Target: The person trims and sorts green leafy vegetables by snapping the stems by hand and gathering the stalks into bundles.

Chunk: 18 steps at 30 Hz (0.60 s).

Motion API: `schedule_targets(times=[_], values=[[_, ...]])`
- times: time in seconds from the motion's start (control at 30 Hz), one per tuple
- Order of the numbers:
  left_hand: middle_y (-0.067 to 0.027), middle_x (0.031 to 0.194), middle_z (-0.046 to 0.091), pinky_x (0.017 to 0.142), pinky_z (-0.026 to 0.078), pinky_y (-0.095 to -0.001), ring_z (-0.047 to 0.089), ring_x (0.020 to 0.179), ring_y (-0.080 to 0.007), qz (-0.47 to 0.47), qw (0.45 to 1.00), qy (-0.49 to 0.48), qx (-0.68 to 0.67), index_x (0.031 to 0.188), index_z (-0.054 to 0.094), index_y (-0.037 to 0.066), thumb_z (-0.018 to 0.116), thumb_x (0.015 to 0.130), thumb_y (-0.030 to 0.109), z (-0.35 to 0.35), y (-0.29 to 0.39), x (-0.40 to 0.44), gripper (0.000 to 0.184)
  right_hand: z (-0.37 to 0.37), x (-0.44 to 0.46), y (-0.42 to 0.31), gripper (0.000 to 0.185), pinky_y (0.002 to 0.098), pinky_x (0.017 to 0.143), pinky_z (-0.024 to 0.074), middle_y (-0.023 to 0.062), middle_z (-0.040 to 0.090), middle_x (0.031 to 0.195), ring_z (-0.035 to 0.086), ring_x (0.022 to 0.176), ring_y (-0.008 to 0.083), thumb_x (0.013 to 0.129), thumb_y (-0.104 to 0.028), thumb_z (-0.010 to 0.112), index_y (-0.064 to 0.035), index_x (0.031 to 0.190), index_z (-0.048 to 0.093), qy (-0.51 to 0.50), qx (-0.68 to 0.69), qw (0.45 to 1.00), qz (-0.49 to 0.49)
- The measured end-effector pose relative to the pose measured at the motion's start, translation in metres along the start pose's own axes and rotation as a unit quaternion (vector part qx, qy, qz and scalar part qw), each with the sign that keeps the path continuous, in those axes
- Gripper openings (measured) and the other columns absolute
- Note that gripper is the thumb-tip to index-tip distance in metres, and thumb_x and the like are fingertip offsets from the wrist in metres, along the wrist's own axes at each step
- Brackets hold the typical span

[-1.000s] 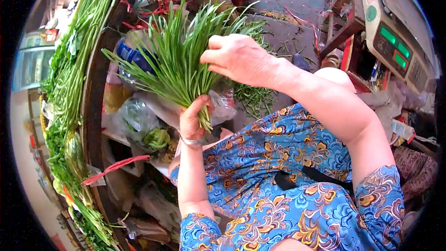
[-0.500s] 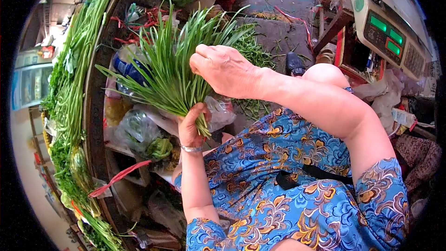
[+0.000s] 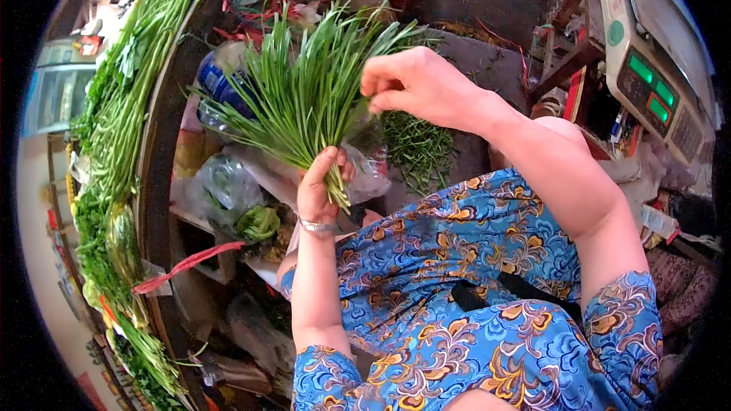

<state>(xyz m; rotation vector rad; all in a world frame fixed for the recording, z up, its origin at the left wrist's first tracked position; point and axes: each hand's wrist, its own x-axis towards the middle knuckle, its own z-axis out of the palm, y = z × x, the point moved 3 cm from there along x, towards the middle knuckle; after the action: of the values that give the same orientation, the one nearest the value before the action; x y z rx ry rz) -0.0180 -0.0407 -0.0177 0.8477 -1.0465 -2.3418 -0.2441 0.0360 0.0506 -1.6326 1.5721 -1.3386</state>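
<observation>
My left hand [image 3: 318, 192] is closed round the lower stems of a bunch of garlic chives [image 3: 308, 95], whose long flat green leaves fan out upward and to the left. The stem ends stick out below my fist. Just right of the bunch is my right hand [image 3: 422, 87], fingers curled in toward the thumb as in a pinch; whatever is between them, if anything, I cannot make out. Beneath that hand lies a pile of loose green leaf bits [image 3: 419, 152], partly covered by my hand and the chives.
A shelf of long green vegetables [image 3: 126, 137] runs along the left, a pink-red strip [image 3: 190, 266] hanging at its edge. A clear plastic bag [image 3: 228, 183] and a leafy green head [image 3: 257, 223] lie below the bunch. A digital scale [image 3: 647, 61] stands at right.
My right hand has moved right, from over the chives to beside them, and its fingers have loosened from a tight fist. My left hand still grips the bunch; the view has shifted slightly.
</observation>
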Motion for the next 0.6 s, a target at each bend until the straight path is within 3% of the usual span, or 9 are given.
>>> schedule_targets(times=[0.07, 0.13, 0.17, 0.27, 0.3, 0.4, 0.43, 0.6], values=[[-0.0039, 0.073, 0.052, 0.062, 0.039, -0.029, 0.049, 0.062, -0.0161, -0.003, 1.0, 0.014, -0.016, 0.08, 0.055, 0.004, 0.061, 0.087, 0.021, 0.002, 0.003, 0.0, 0.019, 0.004, -0.004, 0.001, 0.017, 0.0313, 0.057, 0.0445, 0.0068, 0.06, 0.071, 0.059, 0.065, 0.0189, 0.074, -0.014, 0.071, -0.0024, 0.078, 0.059, -0.086, -0.026, 0.992, 0.087], [-0.0047, 0.076, 0.051, 0.059, 0.036, -0.0303, 0.046, 0.061, -0.0164, 0.001, 1.0, 0.001, -0.019, 0.083, 0.052, 0.005, 0.06, 0.088, 0.022, -0.004, 0.002, 0.002, 0.019, 0.012, -0.009, 0.008, 0.021, 0.0346, 0.066, 0.0435, 0.0054, 0.058, 0.075, 0.057, 0.07, 0.0223, 0.071, -0.019, 0.073, -0.005, 0.078, 0.059, -0.068, -0.162, 0.984, 0.014], [-0.0053, 0.076, 0.051, 0.058, 0.036, -0.0305, 0.045, 0.061, -0.0168, -0.006, 0.999, 0.012, -0.03, 0.084, 0.052, 0.005, 0.06, 0.088, 0.021, -0.004, 0.001, 0.002, 0.019, 0.016, -0.012, 0.011, 0.024, 0.0374, 0.078, 0.0393, 0.005, 0.056, 0.077, 0.056, 0.075, 0.0248, 0.071, -0.023, 0.073, -0.0069, 0.08, 0.058, -0.057, -0.19, 0.98, -0.006], [-0.0064, 0.076, 0.051, 0.058, 0.037, -0.0309, 0.045, 0.06, -0.0177, -0.011, 0.998, 0.03, -0.054, 0.085, 0.052, 0.004, 0.06, 0.088, 0.018, -0.003, 0.001, 0.001, 0.017, 0.023, -0.016, 0.009, 0.025, 0.0375, 0.085, 0.0352, 0.0066, 0.058, 0.079, 0.058, 0.077, 0.0244, 0.072, -0.023, 0.073, -0.007, 0.083, 0.058, -0.044, -0.184, 0.982, -0.005], [-0.0064, 0.076, 0.051, 0.058, 0.037, -0.0308, 0.045, 0.06, -0.0176, -0.014, 0.998, 0.019, -0.054, 0.086, 0.052, 0.004, 0.06, 0.088, 0.019, -0.002, 0.001, 0.002, 0.017, 0.025, -0.015, 0.007, 0.015, 0.0444, 0.087, 0.0361, 0.0122, 0.064, 0.084, 0.061, 0.087, 0.0304, 0.073, -0.014, 0.067, -0.0056, 0.085, 0.061, -0.08, -0.19, 0.978, 0.038], [-0.0064, 0.076, 0.052, 0.059, 0.037, -0.0309, 0.046, 0.061, -0.0173, -0.015, 0.998, -0.004, -0.065, 0.086, 0.052, 0.004, 0.06, 0.089, 0.018, 0.0, 0.0, 0.002, 0.016, 0.035, -0.015, 0.011, 0.017, 0.0447, 0.088, 0.0355, 0.0141, 0.065, 0.085, 0.063, 0.086, 0.0305, 0.076, -0.006, 0.058, -0.006, 0.093, 0.062, -0.133, -0.233, 0.962, 0.044], [-0.0057, 0.075, 0.053, 0.058, 0.04, -0.0302, 0.049, 0.061, -0.0173, -0.016, 0.998, -0.012, -0.067, 0.086, 0.054, 0.004, 0.062, 0.087, 0.02, 0.002, 0.0, 0.001, 0.018, 0.037, -0.017, 0.012, 0.022, 0.0457, 0.084, 0.0405, 0.0157, 0.066, 0.085, 0.063, 0.082, 0.0325, 0.076, -0.002, 0.05, -0.0055, 0.094, 0.062, -0.106, -0.23, 0.967, -0.024], [-0.0063, 0.075, 0.052, 0.059, 0.039, -0.0314, 0.047, 0.059, -0.0176, -0.035, 0.997, 0.008, -0.072, 0.087, 0.053, 0.004, 0.061, 0.088, 0.018, 0.009, 0.0, -0.001, 0.016, 0.035, -0.015, 0.014, 0.015, 0.0452, 0.071, 0.049, 0.0158, 0.065, 0.081, 0.063, 0.082, 0.0343, 0.077, -0.008, 0.053, -0.006, 0.088, 0.063, -0.109, -0.227, 0.967, 0.03]])
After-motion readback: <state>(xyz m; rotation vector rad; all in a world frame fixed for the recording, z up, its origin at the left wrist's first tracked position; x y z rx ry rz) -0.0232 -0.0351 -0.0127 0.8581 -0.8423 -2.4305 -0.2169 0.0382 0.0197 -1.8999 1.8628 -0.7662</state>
